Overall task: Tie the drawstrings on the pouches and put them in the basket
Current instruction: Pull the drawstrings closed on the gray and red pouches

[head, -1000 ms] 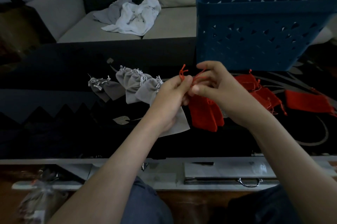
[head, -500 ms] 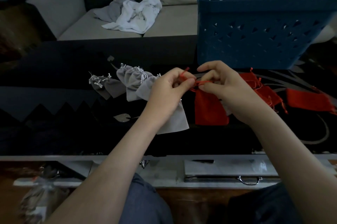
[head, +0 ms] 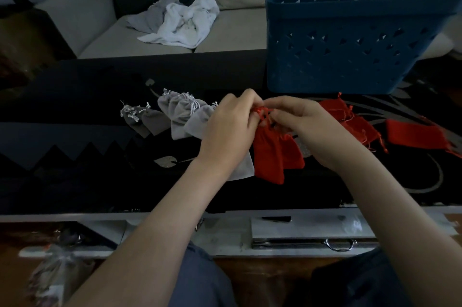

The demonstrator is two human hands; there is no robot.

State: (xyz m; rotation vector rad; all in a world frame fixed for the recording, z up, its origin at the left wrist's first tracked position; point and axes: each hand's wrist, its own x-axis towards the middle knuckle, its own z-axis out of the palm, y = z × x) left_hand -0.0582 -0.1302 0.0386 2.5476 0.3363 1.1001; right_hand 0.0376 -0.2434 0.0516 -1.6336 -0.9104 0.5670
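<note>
- Head view: one red pouch (head: 268, 156) of soft matte cloth hangs between the two hands, just above the table (head: 75, 97). It is in front of the basket and not touching it.
- The left hand (head: 230, 131) and right hand (head: 307, 126) meet at the pouch's gathered neck. The fingertips of each are curled together and pinch its thin red drawstring (head: 261, 110).
- One basket (head: 350, 57) stands at the table's far right. It is blue plastic and rectangular, with small triangular holes in its walls (its inside is hidden).
- Six grey pouches (head: 180, 116) can be counted left of the hands. Two darker ones lie furthest left and three paler ones are bunched together with white cords. One pale pouch lies flat, partly under the left wrist.
- At least three more red pouches (head: 412, 131) lie flat to the right with loose strings (the overlapping ones are hard to separate).
- The table is glossy black with silvery leaf and zigzag shapes.
- A pale sofa (head: 237, 32) behind holds two crumpled cloths, one white cloth (head: 187, 22) and one grey cloth (head: 150, 17).
</note>
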